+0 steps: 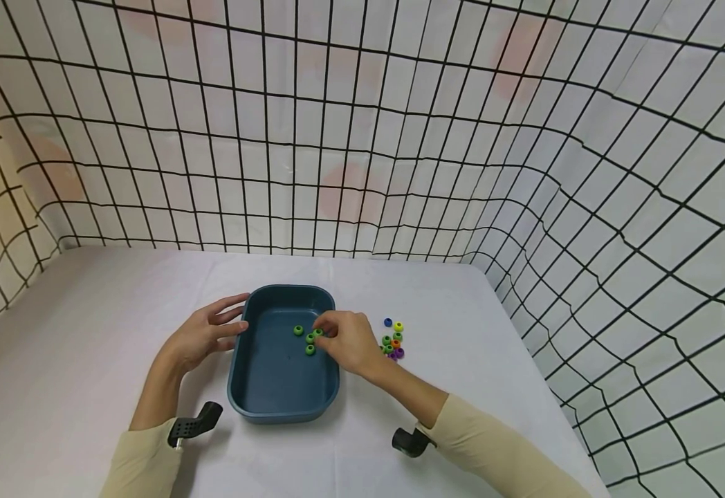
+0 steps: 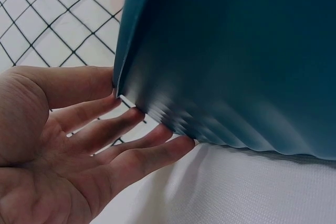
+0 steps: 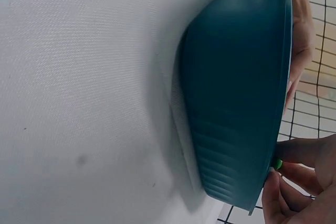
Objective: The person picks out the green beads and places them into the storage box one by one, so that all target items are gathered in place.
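Observation:
A blue rectangular tray (image 1: 281, 409) sits on the white cloth with several green beads (image 1: 298, 330) inside. My left hand (image 1: 200, 335) is at the tray's left side, fingers spread. In the left wrist view, its thumb touches the rim while the extended fingers reach the ribbed outer wall. Over the right rim, my right hand (image 1: 351, 342) has its fingertips inside the tray, close above the beads. A green bead (image 3: 277, 164) shows pinched between thumb and fingers in the right wrist view.
Right of the tray lies a loose group of beads: a blue bead (image 1: 388, 322), a yellow bead (image 1: 398, 326), an orange bead (image 1: 396, 344), purple beads (image 1: 400, 353) and several green ones. Black netting (image 1: 313, 145) over white cloth stands behind and along both sides.

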A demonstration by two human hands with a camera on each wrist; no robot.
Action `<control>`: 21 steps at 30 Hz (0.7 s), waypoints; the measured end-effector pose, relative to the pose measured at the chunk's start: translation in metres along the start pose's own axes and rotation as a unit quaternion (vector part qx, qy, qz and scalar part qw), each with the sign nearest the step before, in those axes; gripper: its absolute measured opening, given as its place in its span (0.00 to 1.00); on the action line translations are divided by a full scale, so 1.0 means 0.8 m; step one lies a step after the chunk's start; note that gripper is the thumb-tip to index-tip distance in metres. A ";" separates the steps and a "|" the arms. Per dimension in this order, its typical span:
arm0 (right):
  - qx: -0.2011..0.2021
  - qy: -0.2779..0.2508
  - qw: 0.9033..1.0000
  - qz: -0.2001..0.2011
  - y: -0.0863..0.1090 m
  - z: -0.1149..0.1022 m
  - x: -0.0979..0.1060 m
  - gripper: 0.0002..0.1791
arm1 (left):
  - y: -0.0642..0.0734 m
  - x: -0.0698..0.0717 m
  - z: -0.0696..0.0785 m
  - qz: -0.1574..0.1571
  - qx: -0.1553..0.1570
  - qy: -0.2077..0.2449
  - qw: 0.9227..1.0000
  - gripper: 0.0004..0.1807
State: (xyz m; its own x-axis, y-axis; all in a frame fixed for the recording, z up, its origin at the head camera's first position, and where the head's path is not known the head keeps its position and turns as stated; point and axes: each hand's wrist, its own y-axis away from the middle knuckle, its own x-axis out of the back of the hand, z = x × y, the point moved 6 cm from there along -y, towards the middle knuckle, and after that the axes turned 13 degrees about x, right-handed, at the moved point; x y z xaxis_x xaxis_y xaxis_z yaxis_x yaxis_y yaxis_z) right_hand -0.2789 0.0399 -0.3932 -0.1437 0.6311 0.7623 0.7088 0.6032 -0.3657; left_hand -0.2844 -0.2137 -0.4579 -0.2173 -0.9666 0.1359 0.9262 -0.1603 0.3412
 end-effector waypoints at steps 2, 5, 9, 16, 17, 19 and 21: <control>-0.003 0.007 1.000 0.005 -0.001 0.003 0.000 0.09 | 0.000 0.000 0.000 0.000 -0.001 0.000 1.000 0.40; -0.011 0.013 1.000 0.010 -0.002 0.006 0.000 0.09 | 0.001 -0.001 0.000 -0.001 -0.002 0.001 1.000 0.40; -0.017 0.018 1.000 0.013 -0.003 0.010 0.000 0.09 | 0.001 -0.001 0.001 -0.001 -0.002 -0.001 1.000 0.40; -0.021 0.013 1.000 0.015 -0.006 0.012 0.003 0.10 | 0.001 0.000 0.000 0.001 0.001 -0.002 1.000 0.40; -0.022 0.012 1.000 0.014 -0.006 0.013 0.003 0.10 | 0.001 0.000 0.000 0.001 0.001 -0.002 1.000 0.40; -0.023 0.013 1.000 0.014 -0.006 0.014 0.002 0.10 | 0.001 0.000 0.001 0.000 0.001 -0.001 1.000 0.40; -0.023 0.015 1.000 0.014 -0.007 0.014 0.002 0.10 | 0.002 0.000 0.001 -0.001 0.001 -0.001 1.000 0.40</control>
State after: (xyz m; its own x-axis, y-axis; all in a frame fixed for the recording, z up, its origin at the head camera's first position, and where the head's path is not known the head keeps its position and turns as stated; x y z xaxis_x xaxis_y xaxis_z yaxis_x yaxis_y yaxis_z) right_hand -0.2906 0.0434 -0.3958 -0.1035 0.6326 0.7675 0.7433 0.5619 -0.3629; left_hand -0.2833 -0.2134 -0.4569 -0.2190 -0.9660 0.1373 0.9252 -0.1609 0.3438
